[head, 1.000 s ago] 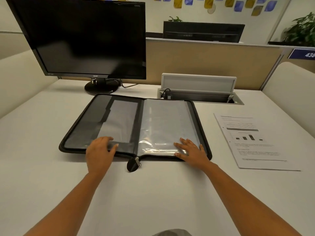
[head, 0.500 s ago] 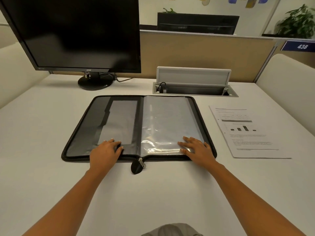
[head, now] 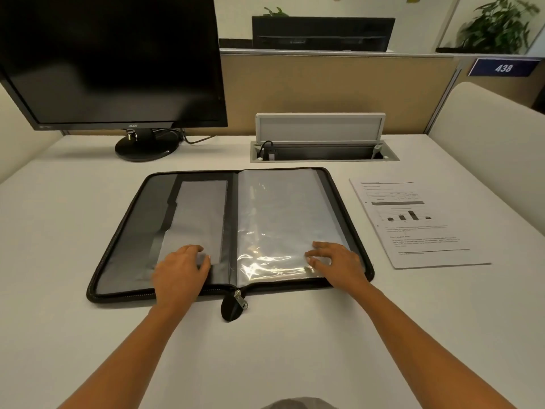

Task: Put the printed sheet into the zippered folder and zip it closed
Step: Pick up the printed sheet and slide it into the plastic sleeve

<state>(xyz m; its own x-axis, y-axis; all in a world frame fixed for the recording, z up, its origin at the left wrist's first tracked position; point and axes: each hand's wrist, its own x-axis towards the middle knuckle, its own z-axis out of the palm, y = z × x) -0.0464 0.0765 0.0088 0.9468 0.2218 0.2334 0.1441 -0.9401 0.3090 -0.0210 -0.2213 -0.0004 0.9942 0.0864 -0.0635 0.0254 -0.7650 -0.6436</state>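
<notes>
- The zippered folder [head: 126, 231] lies fully open and flat on the white desk [head: 265, 349], directly in front of the person, spine running away from the viewer.
- Its left inner panel is grey and carries a pale pocket [head: 200, 214]. Its right half is covered by a glossy clear plastic sleeve [head: 280, 211].
- The zipper is undone. The metal zipper pull [head: 241, 301] and its black end tab hang off the near edge at the spine, lying on the desk.
- The left hand [head: 180, 273] rests palm down on the near part of the left panel, fingers relaxed and reaching onto the pocket. It grips nothing.
- The right hand [head: 339, 264] rests palm down on the near right corner of the clear sleeve, fingers spread and straight. It grips nothing.
- The printed sheet [head: 413, 222] lies flat on the desk to the right of the folder, near it but not touching, printed side up, with text and a small bar chart visible. Neither hand touches it.
- A dark monitor [head: 112, 60] stands at the far left of the desk.
- A recessed cable box [head: 321, 128] with its lid raised sits behind the folder.
- A beige partition [head: 324, 84] closes the far edge of the desk and bears a blue plate [head: 502, 67] reading 438.
</notes>
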